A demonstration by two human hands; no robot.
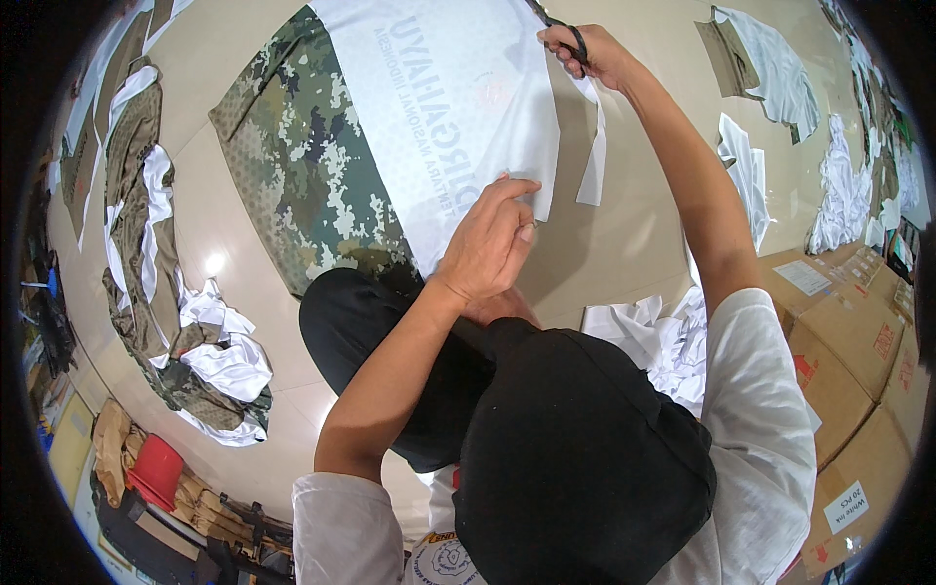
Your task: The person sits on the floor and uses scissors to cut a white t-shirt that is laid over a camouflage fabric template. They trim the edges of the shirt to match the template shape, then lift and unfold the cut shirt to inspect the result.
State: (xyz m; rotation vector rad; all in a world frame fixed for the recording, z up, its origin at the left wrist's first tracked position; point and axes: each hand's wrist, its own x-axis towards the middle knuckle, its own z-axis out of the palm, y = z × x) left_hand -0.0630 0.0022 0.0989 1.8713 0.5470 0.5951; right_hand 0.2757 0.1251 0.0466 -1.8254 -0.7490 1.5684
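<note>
A large cloth panel lies on the floor before me, with a green-brown camouflage part (327, 185) on the left and a white part (390, 97) bearing faint mirrored print. My right hand (595, 54) grips black scissors (573, 39) at the white part's far right edge; the blades lie mostly above the hand. A narrow white strip (592, 156) hangs off beside that edge. Over the white part's near right corner is my left hand (492, 239), its fingers bent and apart, resting on the cloth. Whether it pinches any fabric is hard to see.
My black-clad knees (585, 458) rise in front of me. White scraps (673, 336) lie right of them. Brown and white cloth pieces (136, 214) spread along the left, more cloth (770, 68) at far right. Cardboard boxes (838, 351) stand at right, a red container (156, 473) at lower left.
</note>
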